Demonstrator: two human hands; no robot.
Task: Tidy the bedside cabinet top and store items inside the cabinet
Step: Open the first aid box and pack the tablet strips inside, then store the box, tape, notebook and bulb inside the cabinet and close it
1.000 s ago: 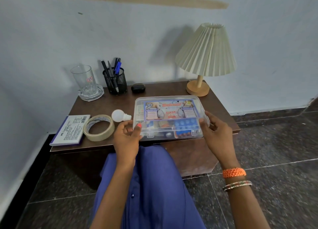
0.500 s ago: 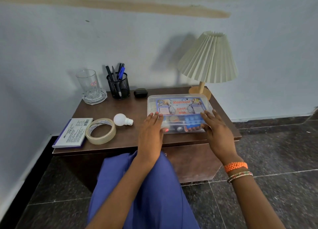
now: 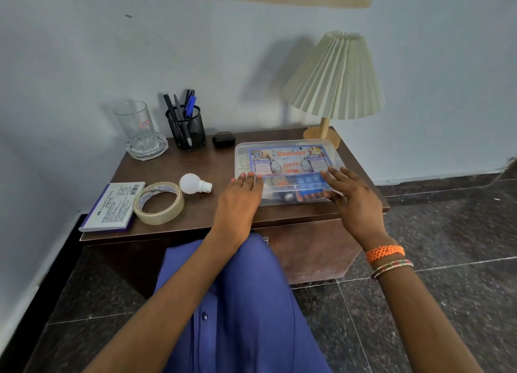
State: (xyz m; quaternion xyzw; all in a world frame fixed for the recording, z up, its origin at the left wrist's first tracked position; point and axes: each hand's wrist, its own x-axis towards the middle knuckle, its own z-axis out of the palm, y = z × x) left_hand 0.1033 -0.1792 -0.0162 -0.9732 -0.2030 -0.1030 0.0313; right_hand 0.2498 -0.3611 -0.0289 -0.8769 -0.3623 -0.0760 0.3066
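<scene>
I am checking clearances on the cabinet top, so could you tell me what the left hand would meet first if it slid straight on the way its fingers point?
The left hand already touches the clear plastic first-aid box; that comes first.

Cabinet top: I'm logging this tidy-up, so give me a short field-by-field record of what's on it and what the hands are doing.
surface: brown bedside cabinet top
back row, left to right: glass on a clear coaster, mesh pen holder, small black case, lamp
front left: notepad, tape roll, white bulb lying on its side
front right: clear first aid box, lid closed
left hand: open, fingers flat at the box's left side
right hand: open, fingers spread at its right side
cabinet door: cannot tell
</scene>
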